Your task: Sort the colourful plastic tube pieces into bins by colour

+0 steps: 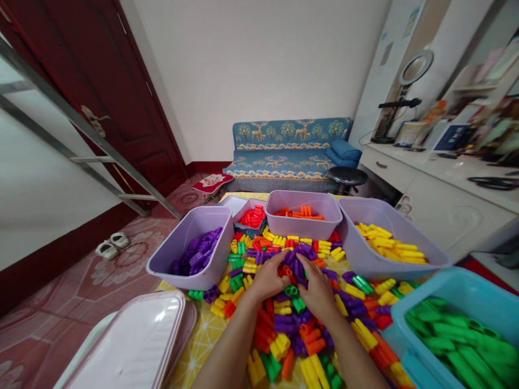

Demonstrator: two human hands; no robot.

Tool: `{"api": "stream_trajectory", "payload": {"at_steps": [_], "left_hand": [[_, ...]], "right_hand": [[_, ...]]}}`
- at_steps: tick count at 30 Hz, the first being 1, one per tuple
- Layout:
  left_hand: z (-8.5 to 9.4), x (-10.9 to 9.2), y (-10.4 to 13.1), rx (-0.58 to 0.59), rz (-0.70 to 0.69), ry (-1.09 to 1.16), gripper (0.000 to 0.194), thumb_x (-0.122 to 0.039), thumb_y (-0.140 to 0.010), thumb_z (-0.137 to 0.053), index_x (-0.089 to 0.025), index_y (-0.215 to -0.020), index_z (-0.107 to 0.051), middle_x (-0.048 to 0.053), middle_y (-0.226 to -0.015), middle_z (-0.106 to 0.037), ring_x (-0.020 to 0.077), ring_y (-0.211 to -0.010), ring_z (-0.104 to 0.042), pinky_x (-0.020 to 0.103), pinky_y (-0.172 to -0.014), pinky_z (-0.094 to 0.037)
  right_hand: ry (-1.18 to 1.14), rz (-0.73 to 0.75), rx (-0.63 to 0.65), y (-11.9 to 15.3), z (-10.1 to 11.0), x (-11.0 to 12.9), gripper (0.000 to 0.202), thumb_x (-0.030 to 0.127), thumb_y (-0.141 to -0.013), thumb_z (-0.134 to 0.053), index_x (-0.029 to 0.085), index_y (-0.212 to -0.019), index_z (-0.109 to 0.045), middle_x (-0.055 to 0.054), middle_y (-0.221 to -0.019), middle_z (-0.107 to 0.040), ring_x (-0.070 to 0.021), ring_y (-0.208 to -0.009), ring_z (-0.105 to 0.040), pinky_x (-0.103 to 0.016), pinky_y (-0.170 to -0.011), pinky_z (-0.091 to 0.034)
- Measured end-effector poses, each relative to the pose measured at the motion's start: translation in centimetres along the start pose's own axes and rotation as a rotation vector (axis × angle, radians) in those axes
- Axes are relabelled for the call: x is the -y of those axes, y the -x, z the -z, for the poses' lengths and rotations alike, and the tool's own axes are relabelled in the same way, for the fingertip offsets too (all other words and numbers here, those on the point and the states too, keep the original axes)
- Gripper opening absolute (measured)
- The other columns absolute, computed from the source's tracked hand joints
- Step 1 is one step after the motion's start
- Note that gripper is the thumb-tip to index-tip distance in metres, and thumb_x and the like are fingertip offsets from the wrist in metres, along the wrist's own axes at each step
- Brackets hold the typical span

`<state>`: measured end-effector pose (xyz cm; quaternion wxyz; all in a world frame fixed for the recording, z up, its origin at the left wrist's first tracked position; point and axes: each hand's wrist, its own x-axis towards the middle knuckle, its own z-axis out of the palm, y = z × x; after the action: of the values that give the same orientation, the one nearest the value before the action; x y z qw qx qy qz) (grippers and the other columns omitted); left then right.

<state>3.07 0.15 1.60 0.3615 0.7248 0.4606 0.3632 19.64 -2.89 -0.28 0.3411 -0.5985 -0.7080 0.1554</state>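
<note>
Loose plastic tube-shaped building blocks in purple, yellow, red, orange and green cover the table. Both hands reach into the middle of this pile. My left hand (267,278) has its index finger stretched forward and its thumb apart from it, near orange and purple blocks. Facing it, my right hand (315,286) has a purple block (299,273) between its fingers and thumb. More purple blocks (300,252) are heaped just beyond the fingertips. A green block (290,290) lies between the hands. Some fingers of each hand are hidden from above.
Lilac bins hold purple blocks (203,249), orange blocks (302,212) and yellow blocks (391,246). A small box (252,229) contains red blocks. Green blocks fill a blue bin (409,308) at right. Stacked lids (133,340) lie at left. A sofa (279,156) stands behind.
</note>
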Motion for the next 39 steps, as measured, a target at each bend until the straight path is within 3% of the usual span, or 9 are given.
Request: {"api": "stream_trajectory", "payload": {"at_steps": [5, 12, 18, 23, 27, 30, 32, 36, 39], "left_hand": [[-0.8, -0.4, 0.4, -0.015, -0.063, 0.113, 0.066, -0.020, -0.067, -0.069, -0.025, -0.131, -0.051, 0.005, -0.126, -0.060, 0.0261, -0.115, -0.055, 0.038, -0.102, -0.040], [-0.5, -1.9, 1.1, -0.044, -0.089, 0.255, 0.045, -0.033, -0.085, -0.057, -0.023, -0.128, -0.052, 0.006, -0.127, -0.059, 0.0240, -0.117, -0.054, 0.037, -0.103, -0.039], [-0.1, -2.0, 1.2, -0.084, -0.131, 0.187, 0.052, -0.021, -0.075, -0.068, -0.022, -0.125, -0.055, 0.008, -0.127, -0.058, 0.0247, -0.119, -0.051, 0.038, -0.105, -0.037], [0.5, -2.5, 1.4, -0.079, -0.114, 0.145, 0.059, -0.030, -0.072, -0.073, -0.023, -0.127, -0.055, 0.009, -0.124, -0.060, 0.0255, -0.114, -0.054, 0.040, -0.100, -0.041], [0.7, -2.7, 1.4, -0.096, -0.075, 0.193, 0.041, -0.033, -0.080, -0.064, -0.023, -0.120, -0.061, 0.008, -0.117, -0.065, 0.0233, -0.104, -0.060, 0.038, -0.093, -0.046], [0.8, -3.0, 1.4, -0.226, 0.013, 0.324, 0.033, -0.033, -0.081, -0.063, -0.017, -0.109, -0.067, 0.010, -0.107, -0.069, 0.0221, -0.095, -0.064, 0.034, -0.086, -0.050], [1.4, -3.8, 1.5, -0.411, 0.049, 0.465, 0.039, -0.035, -0.081, -0.063, -0.016, -0.115, -0.063, 0.011, -0.103, -0.070, 0.0211, -0.091, -0.066, 0.032, -0.083, -0.052], [4.1, -6.2, 1.7, -0.884, -0.100, 0.739, 0.062, -0.034, -0.086, -0.058, -0.028, -0.142, -0.032, 0.010, -0.129, -0.056, 0.0190, -0.106, -0.063, 0.033, -0.094, -0.048], [5.9, -6.6, 1.8, -0.974, -0.146, 0.862, 0.077, -0.033, -0.087, -0.055, -0.037, -0.146, -0.005, 0.009, -0.138, -0.049, 0.0172, -0.112, -0.060, 0.035, -0.099, -0.044]], "right_hand": [[-0.253, 0.048, -0.022, 0.0, 0.0, 0.1, 0.062, 0.010, -0.071, -0.046, 0.021, -0.133, -0.047, -0.006, -0.134, -0.053, -0.0202, -0.125, -0.046, -0.042, -0.108, -0.034], [-0.528, -0.031, -0.074, 0.3, 0.6, 0.8, 0.053, 0.025, -0.081, -0.054, 0.025, -0.133, -0.046, -0.007, -0.134, -0.053, -0.0225, -0.123, -0.049, -0.043, -0.104, -0.039], [-0.530, -0.038, -0.069, 0.5, 0.4, 0.5, 0.051, 0.023, -0.081, -0.055, 0.025, -0.131, -0.047, -0.006, -0.134, -0.053, -0.0218, -0.122, -0.050, -0.040, -0.104, -0.040], [-0.491, -0.034, -0.050, 0.6, 0.2, 0.2, 0.050, 0.027, -0.080, -0.059, 0.025, -0.129, -0.049, -0.006, -0.129, -0.057, -0.0239, -0.119, -0.053, -0.041, -0.102, -0.042], [-0.444, -0.027, -0.056, 0.6, 0.3, 0.3, 0.048, 0.027, -0.078, -0.060, 0.025, -0.126, -0.052, -0.006, -0.127, -0.058, -0.0245, -0.117, -0.054, -0.041, -0.101, -0.042], [-0.447, -0.025, -0.036, 0.7, 0.5, 0.5, 0.049, 0.024, -0.077, -0.060, 0.025, -0.125, -0.052, -0.005, -0.125, -0.060, -0.0243, -0.115, -0.056, -0.041, -0.100, -0.043], [-0.456, -0.036, -0.029, 0.7, 0.6, 0.6, 0.049, 0.024, -0.077, -0.060, 0.025, -0.125, -0.052, -0.005, -0.123, -0.061, -0.0243, -0.113, -0.057, -0.041, -0.099, -0.043], [-0.490, -0.058, -0.027, 0.7, 0.8, 0.9, 0.048, 0.025, -0.076, -0.061, 0.025, -0.124, -0.053, -0.005, -0.116, -0.065, -0.0241, -0.107, -0.060, -0.040, -0.095, -0.046], [-0.504, -0.061, -0.033, 0.7, 0.7, 1.0, 0.046, 0.026, -0.077, -0.062, 0.025, -0.122, -0.054, -0.006, -0.114, -0.066, -0.0239, -0.105, -0.061, -0.039, -0.094, -0.047]]}}
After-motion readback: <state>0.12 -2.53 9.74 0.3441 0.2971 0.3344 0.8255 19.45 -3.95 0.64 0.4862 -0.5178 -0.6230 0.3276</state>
